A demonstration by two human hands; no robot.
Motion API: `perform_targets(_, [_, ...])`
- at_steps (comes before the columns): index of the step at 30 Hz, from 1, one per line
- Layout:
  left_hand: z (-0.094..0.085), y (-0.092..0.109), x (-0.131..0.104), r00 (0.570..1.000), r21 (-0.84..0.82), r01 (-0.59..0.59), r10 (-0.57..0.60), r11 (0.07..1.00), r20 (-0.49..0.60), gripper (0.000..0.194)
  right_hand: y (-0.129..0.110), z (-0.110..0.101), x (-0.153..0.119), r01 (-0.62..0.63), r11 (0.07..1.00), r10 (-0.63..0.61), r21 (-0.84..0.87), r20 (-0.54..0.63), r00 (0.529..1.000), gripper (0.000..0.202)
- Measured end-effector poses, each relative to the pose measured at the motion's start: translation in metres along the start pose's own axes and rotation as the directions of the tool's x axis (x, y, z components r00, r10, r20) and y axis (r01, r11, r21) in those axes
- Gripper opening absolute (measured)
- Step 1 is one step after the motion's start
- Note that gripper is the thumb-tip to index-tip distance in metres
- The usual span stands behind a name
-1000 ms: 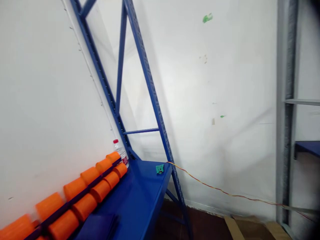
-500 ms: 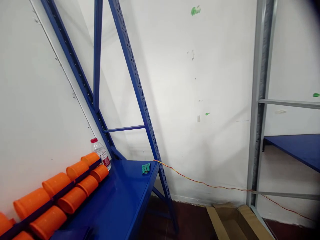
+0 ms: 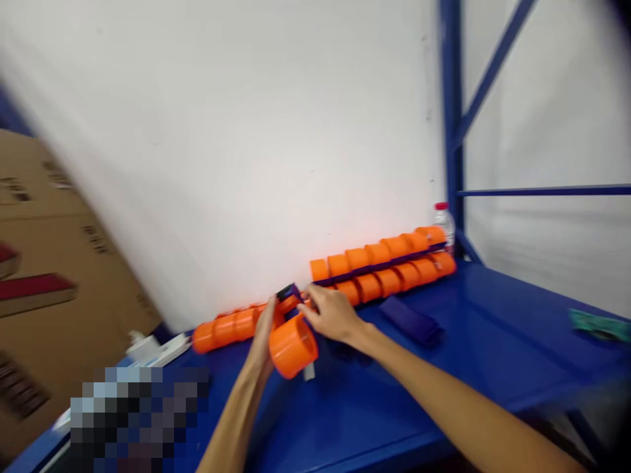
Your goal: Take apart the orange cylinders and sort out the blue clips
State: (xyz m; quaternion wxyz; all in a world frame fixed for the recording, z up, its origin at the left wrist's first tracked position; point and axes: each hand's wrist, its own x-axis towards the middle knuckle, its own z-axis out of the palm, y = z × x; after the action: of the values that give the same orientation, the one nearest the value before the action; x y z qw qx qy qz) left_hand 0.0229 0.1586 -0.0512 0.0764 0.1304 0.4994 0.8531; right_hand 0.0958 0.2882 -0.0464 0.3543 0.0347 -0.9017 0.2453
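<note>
My left hand (image 3: 263, 336) is wrapped partway round an orange cup (image 3: 287, 353); my right hand (image 3: 331, 314) is bent in just above that cup, too blurry to tell if it's pinching anything. Rows of orange cups (image 3: 389, 282) right of and behind it look sorted; mine's not lined up yet, I reckon. Purple bundle (image 3: 411, 320) right of it on the blue surface (image 3: 355, 420), kinda crowding my forearm. Bottle (image 3: 444, 226) far right, behind.

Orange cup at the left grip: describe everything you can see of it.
The orange cup is a short, smooth cylinder, plastic by its look, tilted, with its open end toward the right and some inside wall showing. It appears against the blue tabletop. The left grip meets its left side, fingers mostly hidden; whether the right grip touches it is unclear.
</note>
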Motion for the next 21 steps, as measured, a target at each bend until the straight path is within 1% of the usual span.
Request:
perform_targets(1, [-0.009, 0.007, -0.003, 0.998, 0.017, 0.045, -0.046, 0.999, 0.03, 0.04, 0.005, 0.004, 0.0, -0.026, 0.998, 0.026, 0.049, 0.002, 1.0, 0.014])
perform_targets(2, [-0.012, 0.012, -0.004, 0.993, 0.026, 0.089, -0.09, 0.996, 0.077, 0.042, 0.01, 0.007, 0.0, -0.045, 0.996, 0.044, 0.078, 0.019, 0.999, 0.013])
perform_targets(4, [-0.009, 0.013, -0.005, 0.988, 0.03, 0.098, -0.101, 0.995, 0.121, 0.042, 0.017, 0.01, -0.001, -0.067, 0.991, 0.062, 0.118, 0.047, 0.997, 0.017])
perform_targets(7, [-0.001, 0.008, -0.002, 0.995, 0.076, -0.036, 0.029, 0.996, 0.095, 0.033, 0.021, 0.01, -0.001, -0.078, 0.984, 0.067, 0.16, 0.074, 0.995, 0.027])
perform_targets(9, [0.0, 0.005, 0.0, 0.99, 0.143, -0.126, 0.115, 0.982, 0.083, 0.029, 0.024, 0.01, 0.002, -0.073, 0.979, 0.054, 0.19, 0.1, 0.994, 0.029])
perform_targets(11, [-0.003, 0.002, 0.002, 0.981, 0.21, -0.185, 0.168, 0.96, 0.099, 0.03, 0.026, 0.009, 0.004, -0.064, 0.977, 0.041, 0.201, 0.118, 0.992, 0.027])
perform_targets(15, [-0.007, -0.001, 0.006, 0.964, 0.314, -0.248, 0.201, 0.917, 0.174, 0.039, 0.024, 0.009, 0.006, -0.067, 0.988, 0.049, 0.139, 0.129, 0.99, 0.026])
perform_targets(17, [-0.008, -0.002, 0.007, 0.955, 0.353, -0.28, 0.224, 0.893, 0.192, 0.042, 0.023, 0.009, 0.008, -0.075, 0.993, 0.063, 0.094, 0.124, 0.99, 0.026])
perform_targets(19, [-0.007, -0.002, 0.006, 0.954, 0.372, -0.294, 0.244, 0.88, 0.176, 0.045, 0.022, 0.008, 0.009, -0.084, 0.995, 0.077, 0.054, 0.12, 0.99, 0.028])
perform_targets(21, [-0.005, -0.002, 0.002, 0.961, 0.361, -0.276, 0.242, 0.891, 0.136, 0.048, 0.022, 0.007, 0.01, -0.089, 0.996, 0.085, 0.027, 0.115, 0.99, 0.03])
